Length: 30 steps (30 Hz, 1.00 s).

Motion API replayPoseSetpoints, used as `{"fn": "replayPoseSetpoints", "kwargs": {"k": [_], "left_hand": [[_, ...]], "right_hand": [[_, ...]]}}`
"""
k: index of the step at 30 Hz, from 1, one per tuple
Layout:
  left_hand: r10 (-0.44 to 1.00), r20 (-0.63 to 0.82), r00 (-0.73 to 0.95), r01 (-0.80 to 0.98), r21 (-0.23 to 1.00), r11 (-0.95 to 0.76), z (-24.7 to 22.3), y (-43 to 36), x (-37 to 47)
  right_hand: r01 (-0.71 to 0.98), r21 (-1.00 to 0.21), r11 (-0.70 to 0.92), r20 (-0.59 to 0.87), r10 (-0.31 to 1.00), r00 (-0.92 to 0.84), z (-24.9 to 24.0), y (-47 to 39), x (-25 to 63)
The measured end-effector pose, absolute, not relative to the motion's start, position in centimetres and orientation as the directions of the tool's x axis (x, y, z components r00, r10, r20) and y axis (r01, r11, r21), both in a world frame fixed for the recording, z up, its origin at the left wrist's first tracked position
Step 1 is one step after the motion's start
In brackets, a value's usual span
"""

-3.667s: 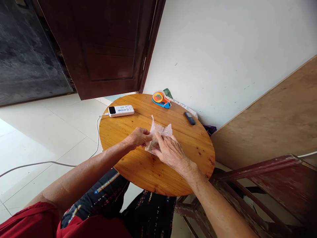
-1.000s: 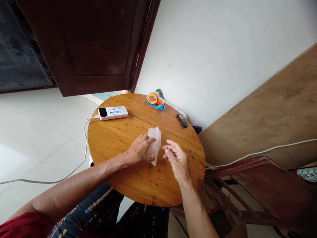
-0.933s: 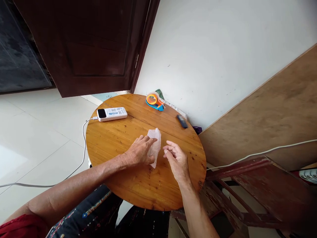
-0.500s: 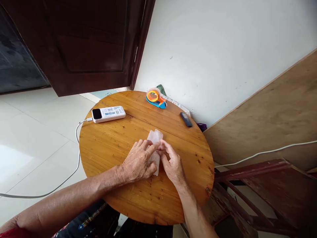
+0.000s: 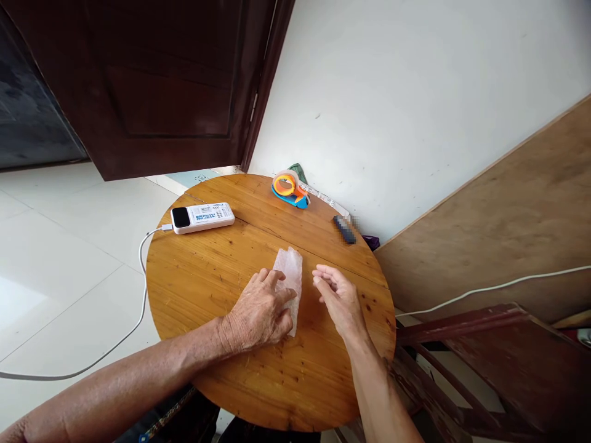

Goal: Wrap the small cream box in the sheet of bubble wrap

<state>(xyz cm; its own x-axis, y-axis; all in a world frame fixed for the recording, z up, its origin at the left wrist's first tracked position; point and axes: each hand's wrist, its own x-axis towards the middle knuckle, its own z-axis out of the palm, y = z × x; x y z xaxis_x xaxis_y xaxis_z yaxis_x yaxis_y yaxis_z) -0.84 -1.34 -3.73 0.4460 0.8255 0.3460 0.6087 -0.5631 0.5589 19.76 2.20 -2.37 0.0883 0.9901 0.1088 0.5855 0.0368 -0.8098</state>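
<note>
"What's just changed?"

"The right hand pulls away. Half a second ago its fingertips meet the left hand's at the edge of the bubble-wrap packet; now wood shows between that hand and the packet."

"Is it carrying anything?"

"Nothing I can see. The fingers are loosely curled, with the thumb near the fingertips but not visibly pinching."

"And the left hand?"

"Palm down and half spread, index finger stretched over the packet. It seems to press rather than grip, though what's under the palm I can't tell."

"So what does that mean for the wrapping?"

"I'd judge the fold depends on the left hand alone. The packet lies long and narrow, and its layers could spring apart if that hand lifts."

"Where does it sit?"

"Near the middle of the round wooden table, well in from the near edge."

"Any room to move?"

"Bare boards run from the packet up to the tape dispenser, and across to the white power bank at the far left. The tighter side is the far right: a dark, blurred-out object lies by the rim, close to the wall. The right forearm crosses the table's edge."
</note>
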Motion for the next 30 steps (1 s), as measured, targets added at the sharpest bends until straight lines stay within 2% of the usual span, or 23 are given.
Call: {"fn": "replayPoseSetpoints", "kwargs": {"k": [2,3,4,6,8,11,13,15,18,20,21,24,26,28,30], "left_hand": [[0.829,0.327,0.453,0.620,0.553,-0.557,-3.6,-1.4,-0.8],[0.828,0.319,0.461,0.626,0.545,-0.558,-3.5,-1.4,-0.8],[0.827,0.312,0.468,0.632,0.536,-0.560,-3.5,-1.4,-0.9],[0.826,0.302,0.476,0.639,0.526,-0.561,-3.3,-1.3,-0.9],[0.825,0.293,0.483,0.639,0.526,-0.561,-3.1,-1.4,-0.9],[0.822,0.275,0.498,0.636,0.528,-0.562,-2.9,-1.4,-0.9],[0.823,0.269,0.501,0.636,0.530,-0.560,-2.8,-1.4,-0.9],[0.826,0.273,0.493,0.635,0.535,-0.556,-2.8,-1.4,-0.8],[0.828,0.285,0.482,0.636,0.537,-0.555,-2.9,-1.3,-0.8],[0.827,0.282,0.486,0.635,0.536,-0.556,-2.9,-1.3,-0.8],[0.826,0.280,0.490,0.633,0.538,-0.557,-2.9,-1.3,-0.8],[0.823,0.290,0.488,0.627,0.539,-0.562,-3.0,-1.4,-0.8],[0.815,0.317,0.484,0.624,0.528,-0.576,-3.2,-1.4,-0.9],[0.803,0.344,0.486,0.618,0.515,-0.595,-3.3,-1.4,-1.0],[0.791,0.363,0.492,0.608,0.506,-0.611,-3.4,-1.3,-1.1]], "right_hand": [[0.694,-0.655,0.298,0.287,0.948,-0.136,-1.2,2.5,18.9],[0.721,-0.544,0.431,0.323,0.900,-0.294,-0.5,2.8,18.3],[0.729,-0.433,0.531,0.301,0.847,-0.439,0.1,3.2,17.7],[0.720,-0.255,0.646,0.154,0.762,-0.629,1.1,4.3,16.7],[0.691,-0.146,0.708,0.024,0.701,-0.713,1.5,5.8,16.2],[0.658,-0.047,0.751,-0.068,0.655,-0.753,1.4,8.7,16.5],[0.687,-0.006,0.726,-0.111,0.683,-0.722,1.3,10.5,17.1],[0.755,0.004,0.655,-0.089,0.753,-0.652,1.5,11.8,17.9],[0.859,-0.081,0.505,0.178,0.856,-0.486,1.8,11.9,19.5],[0.882,-0.264,0.391,0.320,0.898,-0.302,1.6,10.5,20.7],[0.863,-0.393,0.318,0.300,0.931,-0.207,1.3,9.5,21.2],[0.685,-0.728,-0.017,-0.037,0.999,-0.014,-0.1,6.3,21.6],[0.549,-0.818,-0.172,-0.176,0.983,0.046,-1.1,5.1,20.7],[0.473,-0.851,-0.226,-0.203,0.974,0.099,-1.7,5.0,19.3],[0.426,-0.879,-0.215,-0.189,0.977,0.102,-1.7,5.7,18.0]]}}
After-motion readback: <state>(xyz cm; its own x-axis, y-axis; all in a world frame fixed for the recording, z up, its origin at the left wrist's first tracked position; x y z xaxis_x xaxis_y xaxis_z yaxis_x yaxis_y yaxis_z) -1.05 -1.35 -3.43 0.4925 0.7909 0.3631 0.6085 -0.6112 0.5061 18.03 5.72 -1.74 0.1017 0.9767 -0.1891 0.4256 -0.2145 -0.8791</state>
